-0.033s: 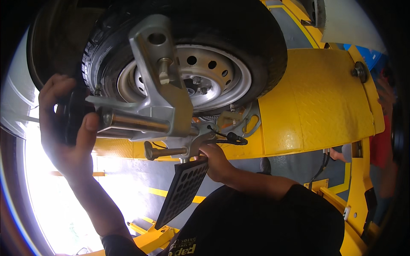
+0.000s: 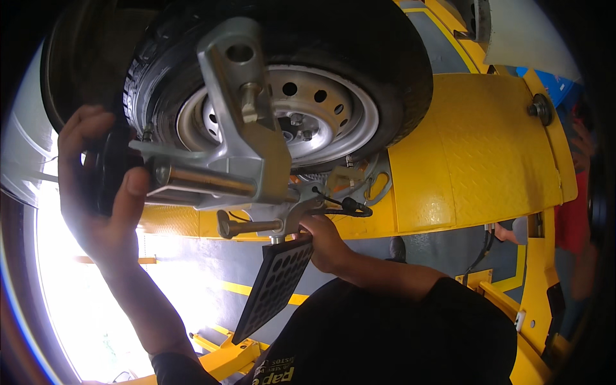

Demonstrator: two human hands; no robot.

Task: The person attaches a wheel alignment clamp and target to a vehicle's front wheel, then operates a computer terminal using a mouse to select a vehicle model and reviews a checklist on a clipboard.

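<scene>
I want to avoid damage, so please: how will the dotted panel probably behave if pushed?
The dotted panel looks flat with straight edges, so probably stiff. It seems joined to the metal clamp by a short stem, so it might swivel.

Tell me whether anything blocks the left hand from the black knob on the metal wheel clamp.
Nothing visible does: the left hand is wrapped around the black knob, at the left end of the metal wheel clamp.
</scene>
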